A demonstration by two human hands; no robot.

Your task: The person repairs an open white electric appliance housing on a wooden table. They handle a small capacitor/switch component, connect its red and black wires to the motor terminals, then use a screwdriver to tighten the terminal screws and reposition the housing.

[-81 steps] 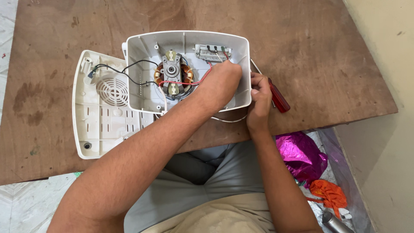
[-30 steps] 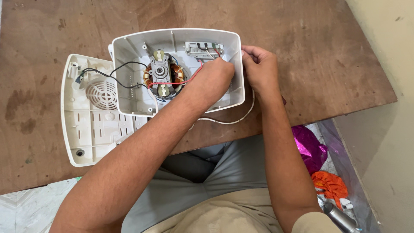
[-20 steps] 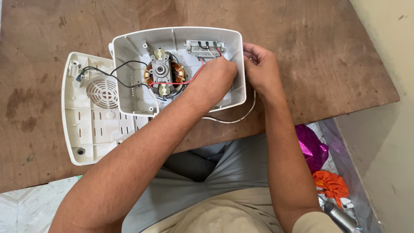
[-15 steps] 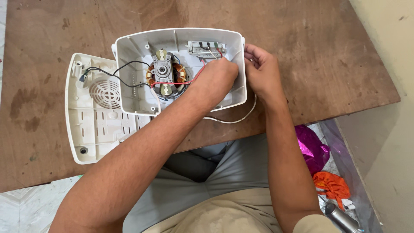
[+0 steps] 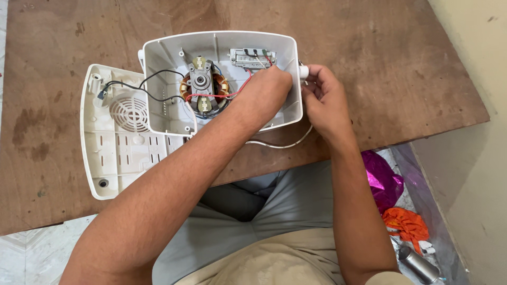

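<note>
An open white plastic appliance housing (image 5: pixel 163 53) lies on the brown wooden table (image 5: pixel 369 42). Inside it are a motor with copper windings (image 5: pixel 202 87) and a small switch block (image 5: pixel 252 54) with red and black wires. My left hand (image 5: pixel 264 92) reaches into the housing's right side with fingers curled under the switch block; what they grip is hidden. My right hand (image 5: pixel 325 97) is outside the right wall, pinching a small white cable bushing (image 5: pixel 303 72). A white cable (image 5: pixel 285 144) loops below the housing.
The housing's white back cover (image 5: pixel 113 153) with a round grille lies to the left, joined by black wires. Off the table's right edge, on the floor, are a magenta foil bag (image 5: pixel 383 179), an orange rag (image 5: pixel 406 224) and a metal cylinder (image 5: pixel 420 264).
My right hand has risen from the table's front edge to the housing's right wall and now pinches the white bushing. The red-handled screwdriver seen earlier is no longer visible. My left hand stays inside.
</note>
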